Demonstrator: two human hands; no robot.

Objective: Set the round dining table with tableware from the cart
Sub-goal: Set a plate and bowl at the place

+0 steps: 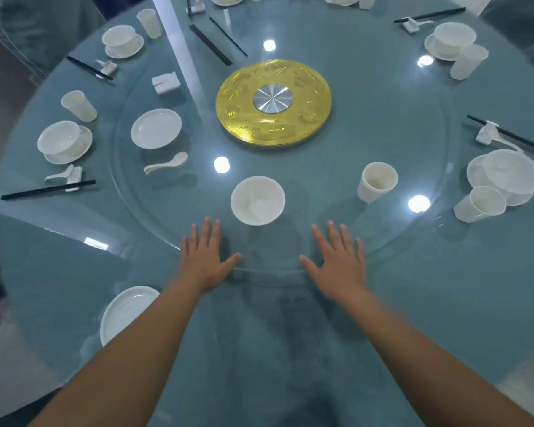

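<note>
1. There is a single view, taken from a camera worn on the person's head.
2. It looks forward and steeply down across the round desk [413, 303], whose near edge lies under the bottom of the frame.
3. The lens is wide: the desk's rim bows outward and place settings at the far side reach the top edge.
4. Both forearms enter from the bottom corners, so the left hand [202, 257] and right hand [336, 260] sit close, in the lower middle.
5. The gold turntable hub [244, 118] lies just above centre.
</note>
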